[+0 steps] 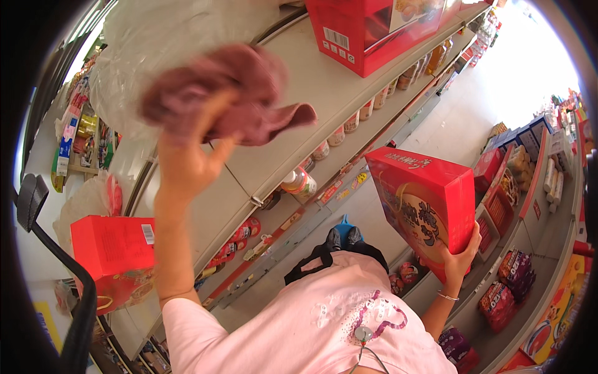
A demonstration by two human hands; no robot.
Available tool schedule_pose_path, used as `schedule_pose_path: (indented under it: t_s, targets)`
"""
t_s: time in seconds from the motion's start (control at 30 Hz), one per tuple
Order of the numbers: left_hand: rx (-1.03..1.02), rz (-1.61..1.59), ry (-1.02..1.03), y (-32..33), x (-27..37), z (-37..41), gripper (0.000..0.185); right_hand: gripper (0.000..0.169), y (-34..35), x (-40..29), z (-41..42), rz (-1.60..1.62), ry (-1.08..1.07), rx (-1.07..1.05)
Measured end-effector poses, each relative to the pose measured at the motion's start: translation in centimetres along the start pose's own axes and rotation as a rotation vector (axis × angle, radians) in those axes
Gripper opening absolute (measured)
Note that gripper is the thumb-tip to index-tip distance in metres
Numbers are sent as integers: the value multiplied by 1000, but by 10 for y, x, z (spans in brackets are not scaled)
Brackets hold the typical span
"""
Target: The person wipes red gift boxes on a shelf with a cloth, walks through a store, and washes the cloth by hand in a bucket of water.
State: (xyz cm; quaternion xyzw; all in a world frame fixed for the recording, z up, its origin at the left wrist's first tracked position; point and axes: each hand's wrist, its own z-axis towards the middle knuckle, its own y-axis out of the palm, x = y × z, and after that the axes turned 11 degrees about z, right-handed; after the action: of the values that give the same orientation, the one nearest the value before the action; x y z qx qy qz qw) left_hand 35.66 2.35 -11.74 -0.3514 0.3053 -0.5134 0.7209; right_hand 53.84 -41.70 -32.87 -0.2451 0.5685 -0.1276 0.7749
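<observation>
A dusky-pink cloth is bunched in my left hand, raised over the pale shelf top. Both hand and cloth are blurred. On the other side, my right hand grips the lower edge of a red cardboard gift box and holds it tilted above the aisle. A larger red box stands on the shelf top farther along. Left of my forearm sits another red box with a yellow cord handle, partly hidden by the arm.
Clear plastic sheeting hangs or lies behind the cloth. Jars and a white-capped bottle line the shelf below. Across the aisle floor, shelves hold red packets. A blue object is under my shoes. A black strap curves at left.
</observation>
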Motion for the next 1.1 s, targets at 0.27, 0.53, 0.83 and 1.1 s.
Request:
schedule_pose_path:
  t_s: [0.27,0.53,0.83,1.1]
  targets:
    - [-334,44,261,50,22,4,42,94,-1,13,2,-43,20,25]
    - [-197,87,276,173,83,54,49,94,-1,19,-8,-71,113,55]
    - [-138,194,244,169,104,42,37,95,2,16,-11,-50,75,14]
    - [-379,-156,-33,46,28,-76,31,94,3,7,0,42,40,-14]
